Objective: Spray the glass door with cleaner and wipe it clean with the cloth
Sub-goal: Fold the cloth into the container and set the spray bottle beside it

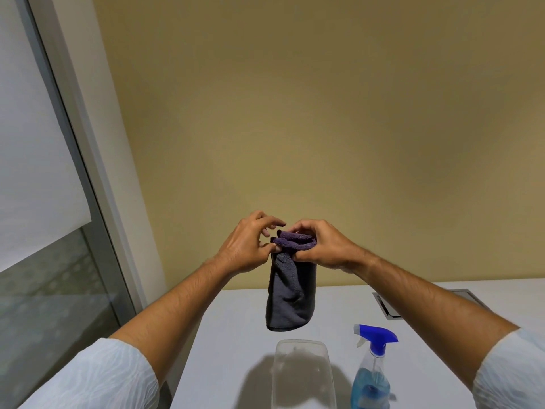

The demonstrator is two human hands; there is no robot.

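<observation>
Glass door point(44, 290) far left of both hands | cloth point(290, 293) hangs lengthwise, pinched by right hand point(321, 246), left hand point(250, 243) nearer door, fingertips on fold | spray bottle point(373, 370) below right hand, untouched

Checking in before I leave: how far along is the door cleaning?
Nothing looks done yet. Both hands, left hand and right hand, hold the folded cloth above the table. The spray bottle stands untouched; spraying and wiping the glass door remain.
</observation>
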